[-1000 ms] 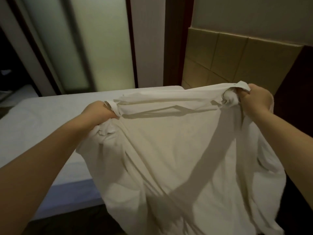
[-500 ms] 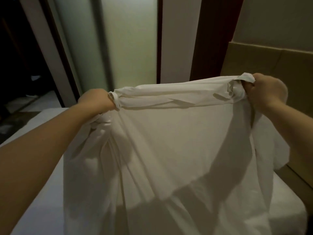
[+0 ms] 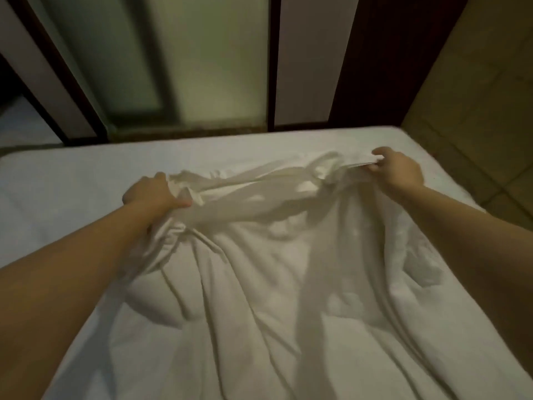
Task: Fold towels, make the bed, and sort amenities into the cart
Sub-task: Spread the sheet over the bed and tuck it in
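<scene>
Both ends of the white sheet's (image 3: 259, 269) bunched top edge are in my hands: my left hand (image 3: 153, 194) curls round one end, my right hand (image 3: 399, 170) pinches the other. The edge runs left to right across the bed (image 3: 72, 180), slanting so the right end lies farther from me. The rest drapes back toward me. I judge both ends need carrying evenly toward the far side.

Your left hand (image 3: 150, 194) and right hand (image 3: 399, 170) are bare; both forearms (image 3: 72, 269) show bare skin from wrist back to view edge
</scene>
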`<action>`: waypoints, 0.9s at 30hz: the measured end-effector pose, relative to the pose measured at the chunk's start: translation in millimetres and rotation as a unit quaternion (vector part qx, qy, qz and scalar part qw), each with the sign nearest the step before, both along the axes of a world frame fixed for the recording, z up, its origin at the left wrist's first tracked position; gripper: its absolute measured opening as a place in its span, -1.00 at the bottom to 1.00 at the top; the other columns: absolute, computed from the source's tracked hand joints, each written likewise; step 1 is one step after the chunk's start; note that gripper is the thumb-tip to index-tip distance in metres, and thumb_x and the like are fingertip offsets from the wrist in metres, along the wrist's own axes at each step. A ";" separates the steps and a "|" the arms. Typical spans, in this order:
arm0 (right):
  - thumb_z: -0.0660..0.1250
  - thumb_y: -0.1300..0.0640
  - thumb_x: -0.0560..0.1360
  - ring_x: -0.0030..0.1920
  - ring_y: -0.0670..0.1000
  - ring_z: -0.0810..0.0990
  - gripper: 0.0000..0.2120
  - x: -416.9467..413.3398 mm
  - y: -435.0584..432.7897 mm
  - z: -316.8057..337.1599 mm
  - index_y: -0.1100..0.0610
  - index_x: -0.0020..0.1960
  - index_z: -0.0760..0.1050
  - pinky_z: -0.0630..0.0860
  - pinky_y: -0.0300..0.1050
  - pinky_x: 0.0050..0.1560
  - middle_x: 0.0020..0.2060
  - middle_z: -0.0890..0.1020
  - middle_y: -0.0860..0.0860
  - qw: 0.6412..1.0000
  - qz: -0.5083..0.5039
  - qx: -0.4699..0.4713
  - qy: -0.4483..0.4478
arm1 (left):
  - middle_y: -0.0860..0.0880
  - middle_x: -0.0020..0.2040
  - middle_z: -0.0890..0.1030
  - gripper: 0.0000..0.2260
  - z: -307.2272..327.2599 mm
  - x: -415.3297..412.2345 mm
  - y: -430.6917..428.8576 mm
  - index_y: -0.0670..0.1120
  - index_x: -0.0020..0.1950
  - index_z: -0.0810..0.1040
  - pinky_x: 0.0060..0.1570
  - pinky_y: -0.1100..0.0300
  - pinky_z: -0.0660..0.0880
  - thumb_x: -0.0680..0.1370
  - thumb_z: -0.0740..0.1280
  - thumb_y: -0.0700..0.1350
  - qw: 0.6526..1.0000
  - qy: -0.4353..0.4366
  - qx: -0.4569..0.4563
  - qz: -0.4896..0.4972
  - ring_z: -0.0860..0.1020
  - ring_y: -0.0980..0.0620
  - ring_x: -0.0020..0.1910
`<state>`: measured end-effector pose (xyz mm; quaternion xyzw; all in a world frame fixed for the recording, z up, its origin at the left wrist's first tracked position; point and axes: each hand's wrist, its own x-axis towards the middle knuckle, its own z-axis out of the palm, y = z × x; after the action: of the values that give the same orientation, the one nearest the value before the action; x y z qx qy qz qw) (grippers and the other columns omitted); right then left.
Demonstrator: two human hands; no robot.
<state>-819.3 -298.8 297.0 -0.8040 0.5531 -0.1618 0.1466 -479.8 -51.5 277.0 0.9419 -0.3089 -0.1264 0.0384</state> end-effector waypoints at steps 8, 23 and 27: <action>0.39 -0.26 0.39 0.12 0.13 0.52 -0.38 -22.6 10.0 -115.3 0.05 0.32 0.38 0.42 -0.07 -0.06 0.07 0.59 0.08 0.978 -0.006 0.175 0.110 | -0.29 0.26 0.41 -0.41 -127.7 -27.0 5.1 -0.14 0.42 0.33 0.11 -0.01 0.43 0.47 0.43 0.03 0.994 0.102 -0.024 -0.012 0.47 -0.27 0.18; 0.47 -0.22 0.34 -0.26 -0.09 0.44 -0.57 -139.3 -10.2 -98.5 0.11 -0.07 0.48 0.30 -0.19 -0.34 -0.29 0.49 -0.05 0.963 0.004 0.266 -0.037 | -0.18 0.38 0.31 -0.39 -134.1 -213.5 -69.5 -0.01 0.53 0.14 0.29 0.00 0.31 0.54 0.31 0.01 0.977 0.073 0.007 -0.202 0.32 -0.19 0.33; 0.43 -0.12 0.42 -0.37 -0.08 0.40 -0.69 -173.1 -52.2 -93.1 0.08 -0.30 0.48 0.28 -0.22 -0.34 -0.42 0.46 -0.06 0.952 0.059 0.261 -0.148 | -0.11 0.52 0.12 -0.24 -121.4 -332.4 -151.9 0.09 0.56 -0.02 0.42 0.00 0.19 0.51 0.37 0.05 0.934 0.150 -0.092 -0.312 0.13 -0.11 0.48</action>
<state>-992.4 -350.9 203.9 -0.7361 0.4997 -0.1202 0.4404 -812.2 -203.4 155.6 0.7604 -0.5883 -0.2428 0.1298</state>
